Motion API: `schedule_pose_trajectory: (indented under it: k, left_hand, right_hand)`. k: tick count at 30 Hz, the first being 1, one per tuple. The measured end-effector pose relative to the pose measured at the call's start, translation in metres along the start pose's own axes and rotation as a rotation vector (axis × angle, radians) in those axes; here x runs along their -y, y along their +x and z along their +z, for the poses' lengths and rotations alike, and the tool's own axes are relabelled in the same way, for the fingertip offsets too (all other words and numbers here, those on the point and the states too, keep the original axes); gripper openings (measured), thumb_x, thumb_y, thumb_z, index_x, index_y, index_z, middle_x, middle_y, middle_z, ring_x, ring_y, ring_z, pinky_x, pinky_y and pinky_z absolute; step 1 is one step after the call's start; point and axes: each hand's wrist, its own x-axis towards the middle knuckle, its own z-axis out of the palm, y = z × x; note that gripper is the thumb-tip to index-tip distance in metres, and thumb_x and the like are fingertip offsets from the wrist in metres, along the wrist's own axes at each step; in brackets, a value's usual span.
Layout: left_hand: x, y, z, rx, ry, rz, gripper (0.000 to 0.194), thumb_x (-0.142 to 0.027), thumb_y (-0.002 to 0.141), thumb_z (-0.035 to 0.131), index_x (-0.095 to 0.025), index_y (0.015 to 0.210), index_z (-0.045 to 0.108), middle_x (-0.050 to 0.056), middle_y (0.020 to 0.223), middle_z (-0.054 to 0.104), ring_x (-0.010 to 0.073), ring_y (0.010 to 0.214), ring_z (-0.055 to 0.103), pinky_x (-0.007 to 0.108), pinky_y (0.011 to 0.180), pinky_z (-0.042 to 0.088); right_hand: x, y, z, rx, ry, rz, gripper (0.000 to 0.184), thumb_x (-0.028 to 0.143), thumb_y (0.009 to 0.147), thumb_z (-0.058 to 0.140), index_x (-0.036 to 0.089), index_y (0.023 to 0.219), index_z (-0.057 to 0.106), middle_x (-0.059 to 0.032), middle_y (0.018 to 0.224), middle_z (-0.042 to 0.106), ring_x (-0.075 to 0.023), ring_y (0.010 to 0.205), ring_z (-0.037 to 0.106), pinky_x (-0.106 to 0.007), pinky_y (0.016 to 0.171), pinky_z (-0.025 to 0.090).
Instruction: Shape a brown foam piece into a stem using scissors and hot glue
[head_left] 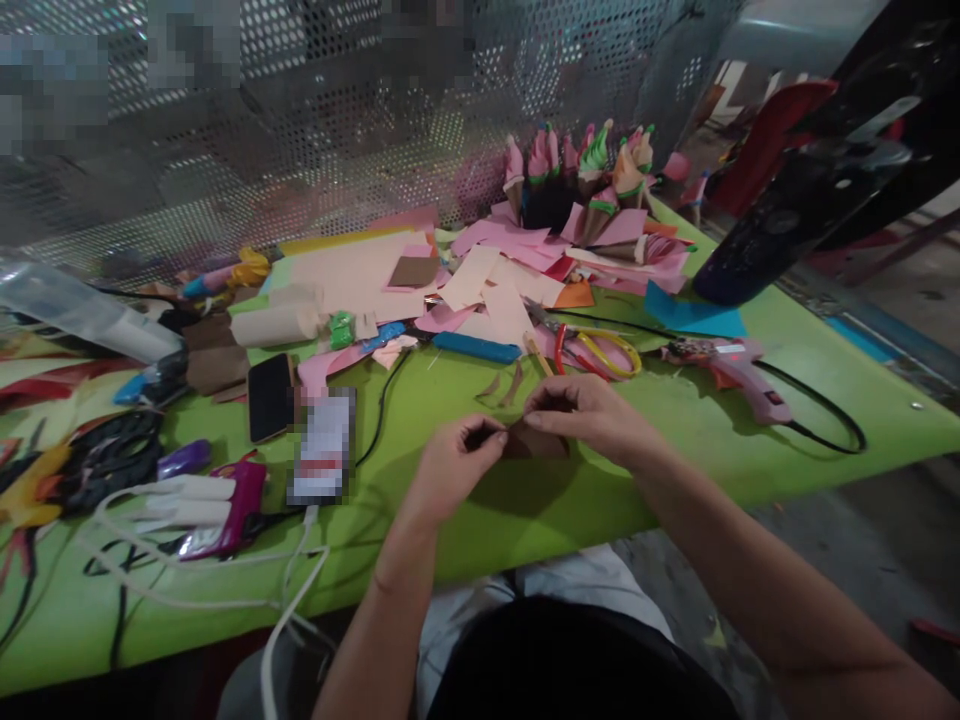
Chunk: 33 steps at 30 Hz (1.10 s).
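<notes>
Between my two hands is a small piece of brown paper (534,443), held just over the front part of the green table. My left hand (466,455) pinches its left edge with thumb and fingers. On the other side, my right hand (581,412) grips its upper edge, partly covering it. Thin brown paper scraps (513,384) lie just beyond my fingers. Past them are a blue-handled tool (477,347) and scissors (600,352) with red and yellow handles. A pink glue gun (739,375) rests to the right of my right hand.
Pink and cream paper sheets (360,270) cover the back of the green table (420,540). Paper ice-cream cones (594,155) stand at the rear. Phones (271,398), a white cable (274,640) and a magenta device (238,505) occupy the left. A dark bottle (780,215) stands right.
</notes>
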Motion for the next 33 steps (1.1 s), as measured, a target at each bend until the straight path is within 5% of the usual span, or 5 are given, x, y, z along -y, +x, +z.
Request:
schedule_pose_trajectory:
  k: [8,24,33]
  left_hand:
    - [0.0011,-0.0006,-0.0046,0.017,-0.115,-0.021,0.029,-0.044,0.082,0.063,-0.016,0.075,0.07,0.002,0.074,0.067,0.0154,0.072,0.056,0.028,0.071,0.044]
    - [-0.0019,-0.002,-0.0053,0.071,-0.161,-0.047,0.019,-0.035,0.074,0.072,-0.016,0.075,0.068,0.001,0.074,0.065,0.0144,0.073,0.056,0.027,0.072,0.044]
    - [0.0026,-0.0012,-0.0016,0.009,-0.004,-0.008,0.011,-0.027,0.077,0.065,-0.016,0.079,0.068,0.002,0.076,0.067,0.0152,0.074,0.057,0.027,0.072,0.043]
  right_hand:
    - [-0.0025,0.0005,-0.001,-0.062,0.03,-0.02,0.019,0.036,0.069,0.067,0.017,0.066,0.065,0.0004,0.06,0.059,-0.0143,0.057,0.051,-0.027,0.055,0.039]
    - [0.0002,-0.0013,-0.0001,-0.091,-0.002,-0.101,0.013,0.03,0.07,0.066,0.017,0.066,0.066,-0.0004,0.063,0.061,-0.0153,0.063,0.053,-0.027,0.058,0.04]
    - [0.0015,-0.0011,0.0024,0.007,0.008,0.002,0.02,0.036,0.07,0.069,0.017,0.073,0.068,-0.0024,0.069,0.066,-0.0166,0.065,0.059,-0.027,0.058,0.043]
